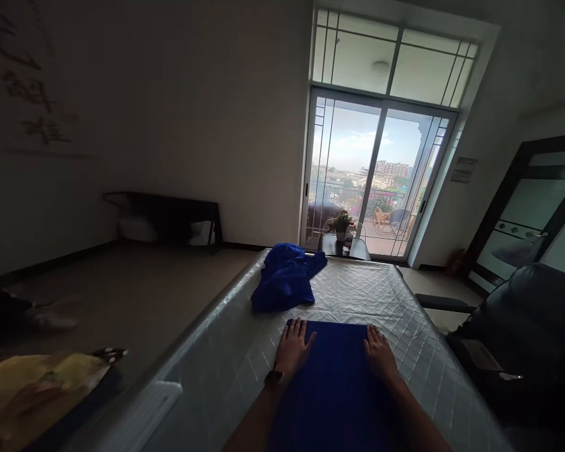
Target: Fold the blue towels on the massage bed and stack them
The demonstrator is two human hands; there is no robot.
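Note:
A blue cloth (336, 389), folded into a long flat panel, lies on the silver quilted table cover (358, 285) right in front of me. My left hand (294, 345) rests flat on its far left corner, fingers stretched forward and thumb apart. On the far right corner lies my right hand (379, 351), also flat with its fingers extended. Neither hand is closed around the fabric. Beyond the left hand sits a crumpled blue garment (285, 279), loosely heaped. The near end of the folded cloth runs out of view at the bottom.
A black chair (522, 326) stands close on the right. Yellow fabric (37, 389) is at the lower left, beside a pale flat object (162, 398) on the table's left side. A potted plant (341, 223) and a bottle (349, 237) stand beyond the far edge, before glass doors.

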